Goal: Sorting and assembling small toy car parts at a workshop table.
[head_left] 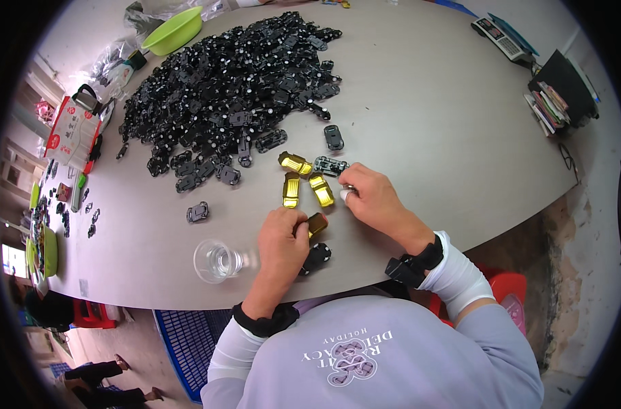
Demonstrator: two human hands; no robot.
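My left hand [283,238] is closed, its thumb and fingers on a dark gold toy car body [317,224]. Close to it on the table sits a black toy car piece [316,258]. My right hand [377,199] is pinched shut, with a white wrap on one finger. Whatever it holds is hidden by the fingers. Just beyond its fingertips lies a black toy car chassis [331,165]. Between my hands rest shiny gold toy car bodies: one upright [291,190], one tilted [321,190] and one farther back [295,163].
A big heap of black toy car chassis [235,88] covers the back left of the table. A clear plastic cup [217,261] with liquid stands left of my left hand. Loose chassis [334,138] lie nearby. A green basin [173,33] and a scale [499,37] are at the far side.
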